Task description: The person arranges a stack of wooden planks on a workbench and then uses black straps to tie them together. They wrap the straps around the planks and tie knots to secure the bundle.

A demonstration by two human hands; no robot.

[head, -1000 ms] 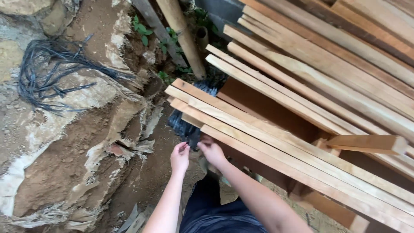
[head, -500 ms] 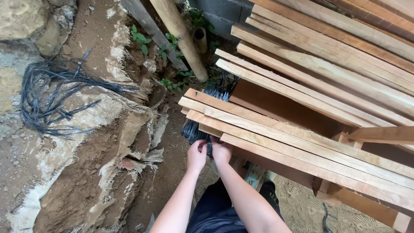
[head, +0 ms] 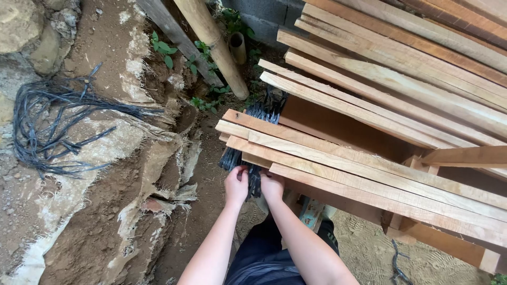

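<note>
Stacked planks (head: pixel 369 158), black straps (head: pixel 253 177) between fingers (head: pixel 240 173)

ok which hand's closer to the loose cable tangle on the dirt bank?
Left. The left hand is on the side toward the cable tangle, though well apart from it; the right hand sits farther away, under the planks.

Both hands, left (head: pixel 236 184) and right (head: pixel 272 186), grip a dark strap bundle (head: pixel 254 182) beneath stacked wooden planks (head: pixel 338 158) beside an earthen bank (head: pixel 95 211).
</note>
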